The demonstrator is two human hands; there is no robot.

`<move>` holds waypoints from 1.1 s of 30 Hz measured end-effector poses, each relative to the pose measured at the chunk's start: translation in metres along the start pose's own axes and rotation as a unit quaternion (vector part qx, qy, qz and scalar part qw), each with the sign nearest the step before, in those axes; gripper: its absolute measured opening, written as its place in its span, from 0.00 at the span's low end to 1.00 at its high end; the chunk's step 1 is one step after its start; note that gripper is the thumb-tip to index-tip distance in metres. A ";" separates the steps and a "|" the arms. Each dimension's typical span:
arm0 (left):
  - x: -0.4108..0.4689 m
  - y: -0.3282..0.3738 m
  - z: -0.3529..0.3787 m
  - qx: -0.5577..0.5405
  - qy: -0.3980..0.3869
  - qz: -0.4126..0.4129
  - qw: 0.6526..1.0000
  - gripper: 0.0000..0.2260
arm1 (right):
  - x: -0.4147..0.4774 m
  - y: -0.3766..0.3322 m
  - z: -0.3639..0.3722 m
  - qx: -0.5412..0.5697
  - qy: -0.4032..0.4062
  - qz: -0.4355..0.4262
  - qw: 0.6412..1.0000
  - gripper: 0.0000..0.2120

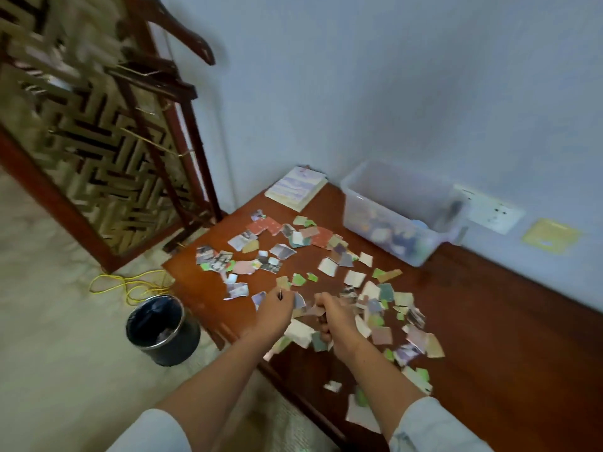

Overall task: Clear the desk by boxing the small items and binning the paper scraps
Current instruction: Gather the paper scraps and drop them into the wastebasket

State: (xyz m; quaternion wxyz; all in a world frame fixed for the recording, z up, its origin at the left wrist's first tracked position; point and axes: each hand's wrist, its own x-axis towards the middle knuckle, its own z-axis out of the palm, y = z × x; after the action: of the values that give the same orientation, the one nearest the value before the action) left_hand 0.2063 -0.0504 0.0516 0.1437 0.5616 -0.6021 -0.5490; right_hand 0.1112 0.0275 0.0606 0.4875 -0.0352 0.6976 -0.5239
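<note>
Many torn, coloured paper scraps point(287, 251) lie spread over the red-brown wooden desk point(489, 321). My left hand point(275, 309) hovers over the scraps near the desk's front-left edge, its fingers curled and pinching at a scrap; motion blur hides the detail. My right hand point(336, 321) is just beside it, fingers curled round a bunch of scraps that stick out beneath the palm. A clear plastic box point(396, 212) with small items in it stands at the back against the wall. A black bin point(163, 331) with a dark liner stands on the floor left of the desk.
A notebook point(295, 188) lies at the desk's back-left corner. A carved wooden screen point(98, 141) leans at the left, with a yellow cable point(130, 285) on the floor by the bin. A wall socket point(489, 208) sits behind the box.
</note>
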 end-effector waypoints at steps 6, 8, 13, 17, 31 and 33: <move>0.026 -0.035 -0.129 -0.024 0.040 -0.013 0.999 0.10 | -0.009 0.004 0.136 -0.023 -0.066 -0.007 0.998 0.04; 0.033 -0.047 -0.169 -0.041 0.065 -0.020 0.997 0.10 | -0.013 0.006 0.175 -0.034 -0.083 -0.005 0.996 0.05; 0.035 -0.076 -0.257 -0.067 0.121 -0.033 0.990 0.08 | -0.022 0.017 0.261 -0.034 -0.160 0.020 0.986 0.06; 0.037 -0.099 -0.310 -0.097 0.158 -0.051 0.981 0.09 | -0.024 0.025 0.319 -0.051 -0.211 0.043 0.975 0.11; 0.119 -0.175 -0.424 -0.180 0.188 -0.160 0.952 0.08 | 0.049 0.044 0.486 -0.132 -0.232 0.110 0.957 0.11; 0.151 -0.183 -0.435 -0.181 0.174 -0.178 0.951 0.07 | 0.076 0.043 0.510 -0.133 -0.226 0.121 0.957 0.11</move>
State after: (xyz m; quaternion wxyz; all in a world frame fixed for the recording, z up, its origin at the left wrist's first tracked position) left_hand 0.5954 -0.3510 -0.0106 0.2459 0.7111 -0.3487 -0.5588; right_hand 0.4568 -0.3511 -0.0090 0.6830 -0.1321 0.6319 -0.3416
